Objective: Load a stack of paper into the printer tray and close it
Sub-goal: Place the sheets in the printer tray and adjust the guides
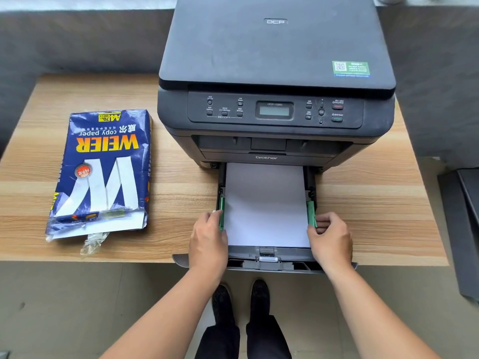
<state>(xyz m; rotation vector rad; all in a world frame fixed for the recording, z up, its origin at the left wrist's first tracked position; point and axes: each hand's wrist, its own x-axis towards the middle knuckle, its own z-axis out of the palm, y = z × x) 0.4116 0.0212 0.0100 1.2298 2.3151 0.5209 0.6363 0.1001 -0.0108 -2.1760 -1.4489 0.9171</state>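
Paper (264,206): white stack lying flat in the tray (267,265), which is pulled out at 6 o'clock of the printer (274,73).
Handling: we judge it light but floppy and its sheets prone to slide; best squared from both long edges.
Left hand (207,242): curled at the green guide (221,216), at 9 o'clock of the stack.
Right hand (330,238): we pinch the other guide (311,212), at 3 o'clock.
Look: clean, edges even.
Ream (103,172): torn open, well apart at 9 o'clock.
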